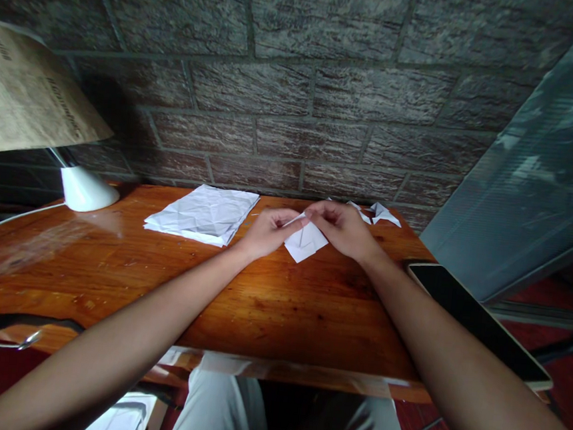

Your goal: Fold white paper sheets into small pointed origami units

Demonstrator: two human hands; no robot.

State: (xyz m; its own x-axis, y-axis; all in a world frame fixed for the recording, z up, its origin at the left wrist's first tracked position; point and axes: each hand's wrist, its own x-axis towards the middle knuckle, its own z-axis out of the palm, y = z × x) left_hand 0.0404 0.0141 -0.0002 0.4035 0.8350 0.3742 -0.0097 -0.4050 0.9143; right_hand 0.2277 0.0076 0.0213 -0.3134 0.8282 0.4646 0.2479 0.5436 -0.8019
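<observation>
Left of the stack of paper (201,214), a lamp (89,191) with a printed shade stands on the wooden table (278,314), a white cord trailing away from its base. The stack itself lies flat, its sheets creased and uneven at the edges. Just right of the stack is my left hand (268,232), nearly closed: fingers curled in, thumb stretched out to pinch the upper edge of a small folded paper (304,244). That folded paper is right of the stack, one corner pointing toward me; whether it touches the table I cannot tell. On its far side from the stack, my right hand (341,226) pinches the top between thumb and fingers, also nearly closed. My thumbs come close together there, and the fingertips behind the paper are hidden. Farther right of the stack, partly behind my right hand, sit small folded pieces (385,214) of white paper. Farthest right of the stack, a tablet (473,318) with a dark screen lies beside my right forearm.
</observation>
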